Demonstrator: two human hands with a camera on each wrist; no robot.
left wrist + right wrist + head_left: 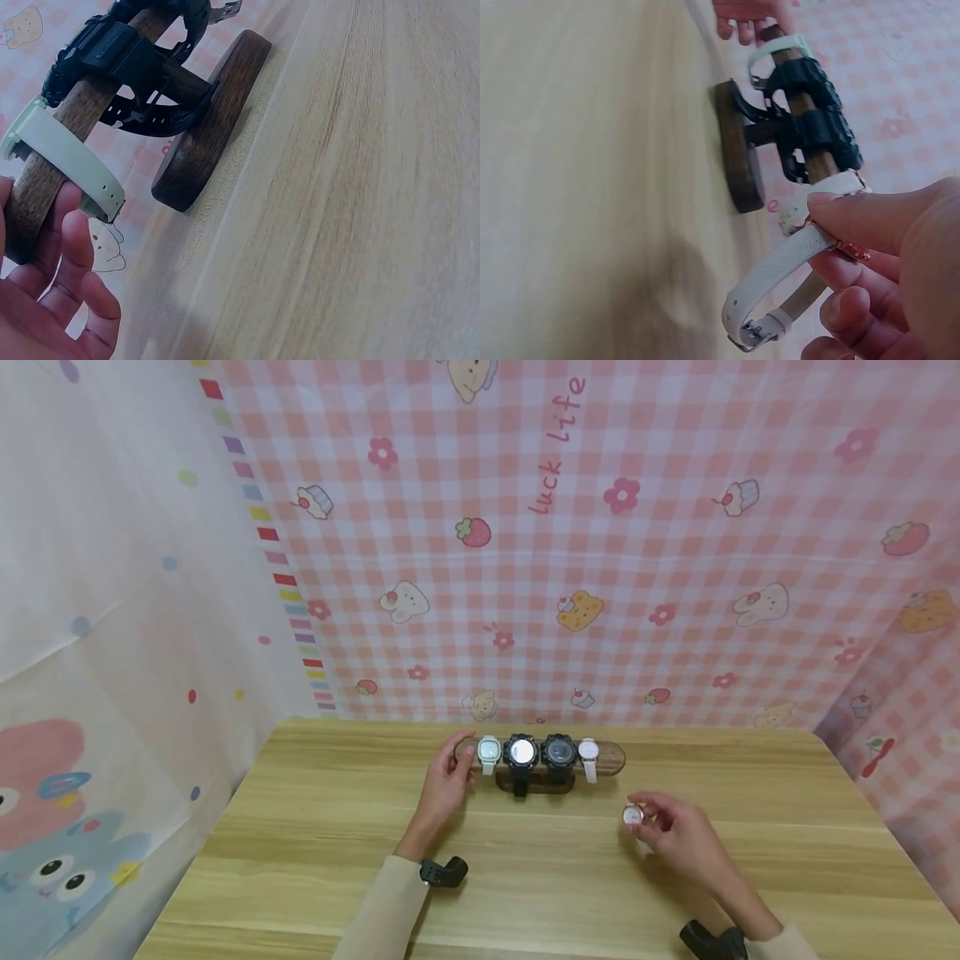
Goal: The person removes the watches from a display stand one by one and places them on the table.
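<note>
Right fingers [847,306] pinched, white-strapped watch [780,260] between, left fingers [76,244] apparently round stand's end [25,225].

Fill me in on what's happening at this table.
A person's left hand grips the left end of a wooden watch stand. Their right hand pinches a white-strapped watch, held apart from the stand, in front and to the right. Four others sit along the bar, left to right: a pale green watch, two black watches and another white-strapped one.
</note>
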